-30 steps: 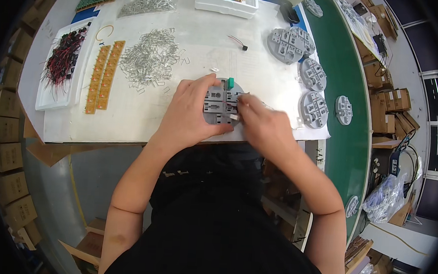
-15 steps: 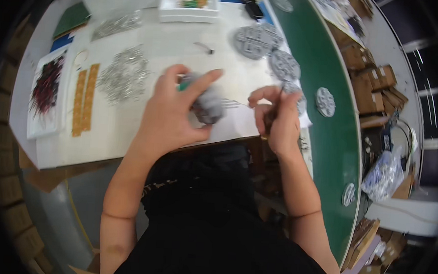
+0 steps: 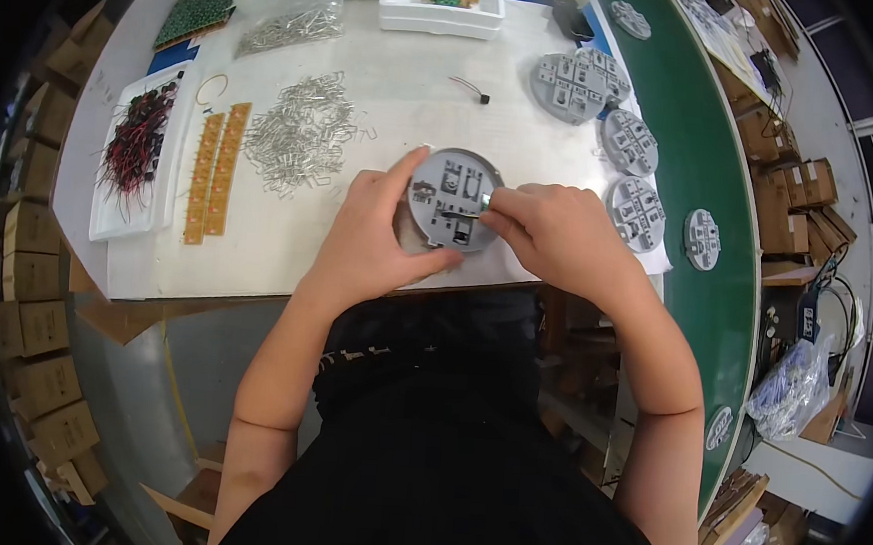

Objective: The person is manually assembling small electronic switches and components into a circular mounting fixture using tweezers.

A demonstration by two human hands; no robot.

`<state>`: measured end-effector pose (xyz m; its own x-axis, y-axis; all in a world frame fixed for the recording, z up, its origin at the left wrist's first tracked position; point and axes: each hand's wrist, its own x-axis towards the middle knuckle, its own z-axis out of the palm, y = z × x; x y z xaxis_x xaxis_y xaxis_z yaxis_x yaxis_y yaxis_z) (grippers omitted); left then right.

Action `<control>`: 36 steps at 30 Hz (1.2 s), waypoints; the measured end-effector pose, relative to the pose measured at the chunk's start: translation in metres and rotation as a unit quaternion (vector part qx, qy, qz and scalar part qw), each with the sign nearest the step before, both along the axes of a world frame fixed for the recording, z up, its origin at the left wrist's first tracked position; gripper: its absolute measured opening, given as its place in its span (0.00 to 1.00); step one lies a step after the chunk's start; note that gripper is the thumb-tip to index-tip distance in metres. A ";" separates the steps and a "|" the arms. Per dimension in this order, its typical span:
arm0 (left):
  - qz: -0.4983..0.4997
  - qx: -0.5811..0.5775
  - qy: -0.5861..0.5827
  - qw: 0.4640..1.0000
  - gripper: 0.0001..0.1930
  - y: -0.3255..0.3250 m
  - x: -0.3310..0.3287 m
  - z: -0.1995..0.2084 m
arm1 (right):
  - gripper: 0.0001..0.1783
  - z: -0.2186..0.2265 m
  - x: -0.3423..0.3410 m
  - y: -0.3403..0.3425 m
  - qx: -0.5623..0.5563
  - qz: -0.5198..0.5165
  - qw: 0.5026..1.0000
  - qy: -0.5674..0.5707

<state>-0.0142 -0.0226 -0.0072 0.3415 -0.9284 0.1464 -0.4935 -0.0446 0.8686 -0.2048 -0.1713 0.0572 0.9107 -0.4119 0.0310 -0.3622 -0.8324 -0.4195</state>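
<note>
My left hand [image 3: 365,223] holds a round grey plastic disc [image 3: 440,186] by its left rim, thumb along the near edge and fingers round the far side. Its face is turned up and shows several rectangular recesses with small dark parts. From the right, my right hand [image 3: 569,226] pinches tweezers [image 3: 468,215], whose thin tips reach onto the disc's face. The fingers partly cover the tweezers, and I cannot make out whether the tips grip anything. A small black part with thin wires [image 3: 483,99] lies on the table beyond the disc.
Bent metal clips [image 3: 300,134] lie heaped left of the disc, beside two orange board strips [image 3: 217,174]. A white tray [image 3: 103,214] holds red and black wired parts. More grey discs [image 3: 578,84] sit at right, some on the green surface [image 3: 675,332]. A white box [image 3: 440,20] stands behind.
The disc, tilted and blurred before, now faces up in my left hand. My right hand has come in from the side and brought the tweezers onto the disc.
</note>
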 end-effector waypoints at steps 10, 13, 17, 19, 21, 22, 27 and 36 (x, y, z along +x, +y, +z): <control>0.017 0.033 -0.017 0.999 0.57 -0.002 -0.001 -0.005 | 0.13 -0.015 0.016 -0.004 0.005 0.002 0.997 0.078; 0.013 0.021 -0.008 1.000 0.57 -0.003 -0.001 -0.009 | 0.17 -0.017 0.016 -0.005 0.003 0.004 0.997 0.076; 0.011 0.005 -0.001 1.000 0.56 -0.003 0.000 -0.013 | 0.19 -0.014 0.018 -0.004 -0.003 0.011 0.997 0.076; 0.012 -0.001 -0.001 1.000 0.56 -0.003 -0.001 -0.014 | 0.19 -0.014 0.019 -0.004 -0.005 0.014 0.997 0.076; 0.010 -0.004 -0.014 1.000 0.56 -0.003 -0.001 -0.012 | 0.19 -0.015 0.019 -0.005 0.007 0.015 0.997 0.077; 0.009 -0.006 -0.021 1.000 0.56 -0.003 -0.002 -0.011 | 0.19 -0.015 0.019 -0.005 0.013 0.015 0.997 0.078; 0.008 -0.008 -0.006 1.000 0.55 -0.002 -0.001 -0.012 | 0.18 -0.012 0.025 -0.004 0.021 0.021 0.996 0.085; 0.008 -0.013 -0.023 1.000 0.55 -0.002 -0.004 -0.010 | 0.16 0.020 0.040 0.008 -0.004 0.017 0.984 0.178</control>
